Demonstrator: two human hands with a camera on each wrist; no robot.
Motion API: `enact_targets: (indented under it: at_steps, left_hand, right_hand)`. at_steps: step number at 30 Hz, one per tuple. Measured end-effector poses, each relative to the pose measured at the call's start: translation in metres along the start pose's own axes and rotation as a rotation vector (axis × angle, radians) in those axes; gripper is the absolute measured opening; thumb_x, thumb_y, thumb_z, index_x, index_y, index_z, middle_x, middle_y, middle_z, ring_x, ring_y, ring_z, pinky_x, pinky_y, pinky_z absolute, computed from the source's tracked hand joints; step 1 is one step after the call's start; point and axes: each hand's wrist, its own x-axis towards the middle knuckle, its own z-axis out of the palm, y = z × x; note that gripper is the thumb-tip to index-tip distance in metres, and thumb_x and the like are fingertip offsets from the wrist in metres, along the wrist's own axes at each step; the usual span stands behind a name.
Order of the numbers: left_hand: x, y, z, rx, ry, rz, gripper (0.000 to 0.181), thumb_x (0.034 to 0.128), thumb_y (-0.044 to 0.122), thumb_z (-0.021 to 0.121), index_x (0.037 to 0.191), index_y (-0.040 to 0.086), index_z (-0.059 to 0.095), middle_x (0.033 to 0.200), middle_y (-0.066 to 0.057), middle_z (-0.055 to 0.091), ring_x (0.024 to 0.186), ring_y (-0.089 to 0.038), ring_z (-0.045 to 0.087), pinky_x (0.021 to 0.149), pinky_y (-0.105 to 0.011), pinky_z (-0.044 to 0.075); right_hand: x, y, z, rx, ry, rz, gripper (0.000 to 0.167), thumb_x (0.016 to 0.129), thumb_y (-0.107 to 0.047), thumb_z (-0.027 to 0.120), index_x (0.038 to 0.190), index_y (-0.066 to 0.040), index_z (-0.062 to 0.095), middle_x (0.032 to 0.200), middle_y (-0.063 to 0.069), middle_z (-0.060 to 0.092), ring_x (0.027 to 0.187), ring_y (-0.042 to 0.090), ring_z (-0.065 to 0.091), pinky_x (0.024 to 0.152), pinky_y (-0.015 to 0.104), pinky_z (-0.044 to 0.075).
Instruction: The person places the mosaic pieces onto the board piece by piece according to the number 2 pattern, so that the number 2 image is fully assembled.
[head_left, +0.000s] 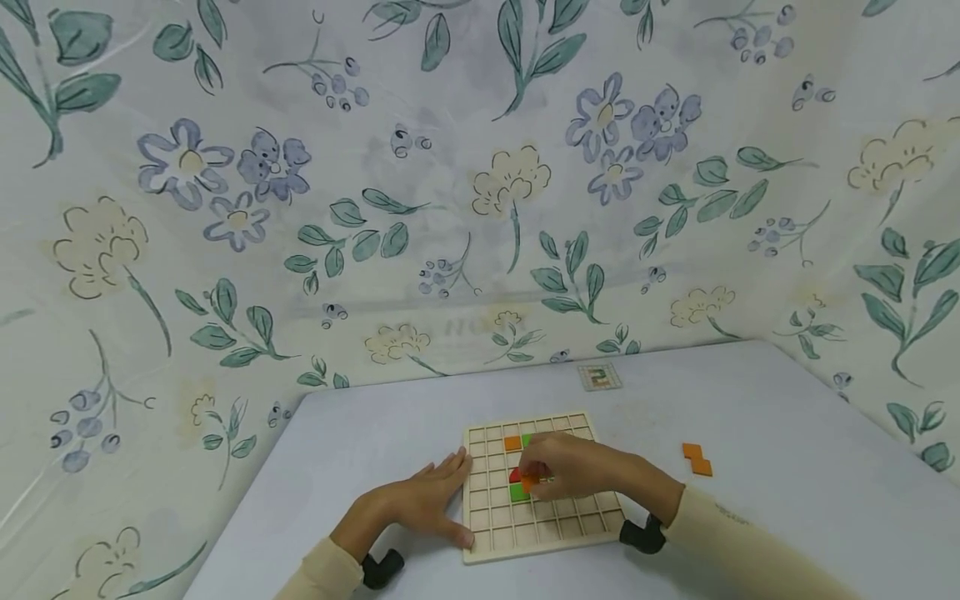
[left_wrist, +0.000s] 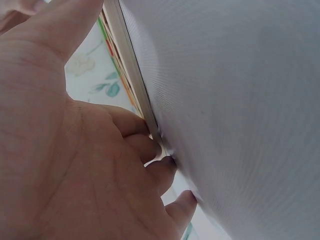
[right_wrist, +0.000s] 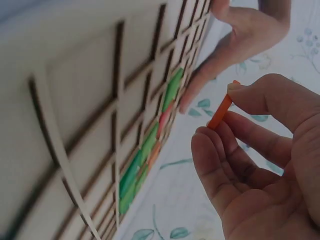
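Observation:
A wooden grid board point(head_left: 495, 542) lies on the table with coloured tiles set in some of its squares. Among them are an orange tile point(head_left: 512, 443), a red one point(head_left: 514, 475) and a green one point(head_left: 519, 493); the right hand covers part of the rest. My right hand point(head_left: 573, 467) pinches a thin orange tile point(right_wrist: 221, 111) between thumb and fingertips, above the board. Along the board's left edge rests my left hand point(head_left: 431, 500), its fingers spread and the thumb touching the near left corner.
Two joined orange tiles point(head_left: 697, 459) lie on the white table point(head_left: 360, 442) right of the board. Near the back edge sits a small card point(head_left: 600, 377) printed with a coloured grid pattern. A floral cloth point(head_left: 450, 250) hangs behind the table.

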Motion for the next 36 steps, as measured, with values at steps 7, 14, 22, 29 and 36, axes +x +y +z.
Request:
enact_targets:
  at_steps: [7,14,22,29,36]
  left_hand:
    - [0.001,-0.001,0.0,-0.007,-0.005,0.003,0.119,0.0757,0.062,0.078,0.159,0.003,0.017,0.168,-0.018,0.01,0.156,-0.033,0.012,0.125,-0.056,0.014]
    - [-0.001,-0.001,0.001,0.009,-0.009,0.0,0.12,0.0752,0.062,0.078,0.159,0.002,0.017,0.168,-0.018,0.01,0.156,-0.034,0.013,0.125,-0.056,0.015]
    - [0.0,0.0,0.0,0.016,-0.008,0.005,0.119,0.0763,0.063,0.076,0.16,0.003,0.016,0.168,-0.017,0.008,0.156,-0.033,0.012,0.125,-0.055,0.015]
    - [0.001,0.001,-0.002,0.008,-0.007,0.004,0.12,0.0764,0.063,0.076,0.16,0.003,0.015,0.168,-0.017,0.008,0.156,-0.033,0.011,0.126,-0.054,0.014]
    - [0.001,0.0,0.0,0.0,-0.009,0.0,0.12,0.0759,0.063,0.076,0.16,0.003,0.016,0.168,-0.017,0.008,0.156,-0.033,0.011,0.126,-0.054,0.014]
  right_hand:
    - [0.002,0.002,0.017,0.025,-0.014,0.042,0.014,0.087,-0.013,0.076,0.099,-0.01,0.071,0.085,-0.01,0.058,0.075,-0.001,0.05,0.068,0.012,0.049]
    - [0.002,-0.002,0.025,0.044,-0.013,0.058,0.019,0.086,-0.015,0.075,0.103,-0.008,0.073,0.089,-0.01,0.059,0.077,-0.001,0.05,0.069,0.013,0.048]
    - [0.002,-0.006,0.025,0.008,-0.013,0.055,0.017,0.086,-0.016,0.076,0.101,-0.01,0.072,0.086,-0.011,0.057,0.076,-0.001,0.049,0.068,0.012,0.048]
    - [0.003,-0.004,0.026,-0.009,-0.025,0.035,0.012,0.087,-0.016,0.076,0.099,-0.012,0.074,0.085,-0.012,0.058,0.075,-0.002,0.048,0.067,0.011,0.047]
    - [0.003,-0.005,0.029,0.007,-0.03,0.032,0.011,0.086,-0.012,0.076,0.097,-0.013,0.075,0.083,-0.013,0.056,0.074,-0.002,0.048,0.066,0.011,0.047]
